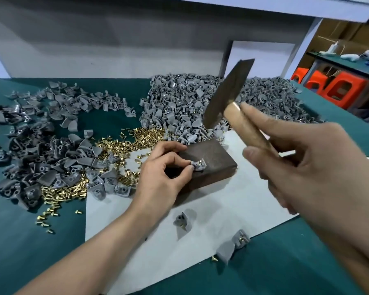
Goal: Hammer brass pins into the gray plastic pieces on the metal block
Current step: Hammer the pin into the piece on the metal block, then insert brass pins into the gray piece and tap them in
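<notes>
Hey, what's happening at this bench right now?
A person is pinning gray plastic parts. The left hand steadies one gray piece, brass pin standing in it, on the metal block. The right hand holds a hammer raised above it, not yet struck. Loose pins and heaps of gray pieces lie behind.

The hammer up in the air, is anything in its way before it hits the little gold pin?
Nothing visible blocks it. The metal-headed wooden hammer in the right hand hangs above the brass pin in the gray plastic piece, but the left hand's fingertips pinch right beside it.
</notes>
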The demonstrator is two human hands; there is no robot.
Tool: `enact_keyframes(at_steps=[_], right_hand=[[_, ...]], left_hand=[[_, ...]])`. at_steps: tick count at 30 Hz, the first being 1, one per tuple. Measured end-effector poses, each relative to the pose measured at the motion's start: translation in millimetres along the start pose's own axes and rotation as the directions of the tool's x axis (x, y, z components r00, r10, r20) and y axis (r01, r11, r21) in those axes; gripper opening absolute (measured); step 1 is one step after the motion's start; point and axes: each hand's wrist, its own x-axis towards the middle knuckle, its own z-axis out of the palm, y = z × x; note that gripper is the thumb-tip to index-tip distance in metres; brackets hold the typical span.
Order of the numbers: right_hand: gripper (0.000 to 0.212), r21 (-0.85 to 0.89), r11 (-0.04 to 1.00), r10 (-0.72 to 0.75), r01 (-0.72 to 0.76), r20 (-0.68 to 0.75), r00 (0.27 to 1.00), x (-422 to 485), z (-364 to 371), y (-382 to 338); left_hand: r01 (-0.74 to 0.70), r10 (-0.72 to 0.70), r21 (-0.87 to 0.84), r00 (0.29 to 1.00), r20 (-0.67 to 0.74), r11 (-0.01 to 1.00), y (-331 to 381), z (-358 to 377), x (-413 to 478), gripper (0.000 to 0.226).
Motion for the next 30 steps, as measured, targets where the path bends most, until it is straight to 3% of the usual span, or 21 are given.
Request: enact_keyframes(at_steps=[5, 7, 10, 13, 17, 19, 21, 23, 26, 28, 30], right_hand=[[0.049, -0.011, 0.999, 0.043, -0.042, 0.147, 0.988, -4.3, 20.6, 16.0], [0.047, 0.084, 0.992, 0.08, -0.091, 0.119, 0.99, -4.7, 22.0, 25.6], [0.04, 0.445, 0.854, 0.28, -0.271, 0.046, 0.959, 11.4, 14.7, 54.6], [0.023, 0.542, 0.696, 0.492, -0.47, 0.117, 0.863, 25.5, 17.1, 91.9], [0.02, 0.498, 0.657, 0.565, -0.566, 0.172, 0.807, 22.0, 35.4, 122.1], [0.023, 0.33, 0.802, 0.515, -0.498, 0.039, 0.856, 21.8, 40.4, 132.0], [0.026, 0.007, 0.916, 0.398, -0.4, -0.118, 0.91, 19.8, 44.2, 136.8], [0.028, -0.126, 0.94, 0.299, -0.318, -0.152, 0.942, 16.0, 48.9, 137.1], [0.027, -0.164, 0.943, 0.266, -0.289, -0.144, 0.953, 13.8, 51.3, 139.7], [0.031, -0.154, 0.945, 0.268, -0.29, -0.149, 0.952, 14.2, 49.4, 141.1], [0.035, -0.141, 0.948, 0.268, -0.286, -0.138, 0.954, 13.3, 49.4, 140.0]], left_hand=[[-0.045, 0.045, 0.033, 0.999, -0.015, 0.998, 0.9, -1.0, 1.1, 0.028], [-0.05, 0.05, 0.025, 0.999, -0.013, 0.998, 1.7, -0.5, 1.1, 0.03], [0.003, -0.003, -0.032, 1.0, 0.009, 0.999, 3.4, -1.7, -1.3, 0.025], [0.016, -0.016, -0.058, 1.0, 0.017, 0.998, 4.6, -2.5, -3.9, 0.023], [0.021, -0.02, -0.062, 1.0, 0.017, 0.998, 6.8, -2.2, -3.9, 0.024], [0.038, -0.037, -0.044, 0.999, 0.023, 0.998, 8.7, -1.3, -4.9, 0.024], [0.039, -0.039, 0.023, 0.999, 0.026, 0.999, 18.5, -0.4, -2.3, 0.023], [-0.026, 0.027, 0.146, 1.0, -0.004, 0.989, 37.0, 1.7, 15.4, 0.021], [-0.066, 0.074, 0.263, 0.997, -0.018, 0.962, 63.7, 0.8, 78.6, 0.018], [-0.015, -0.017, 0.492, 0.998, 0.061, 0.871, 62.5, -13.5, 127.4, 0.034], [0.096, -0.161, 0.746, 0.987, 0.015, 0.659, 33.4, -53.4, 162.4, 0.033]])
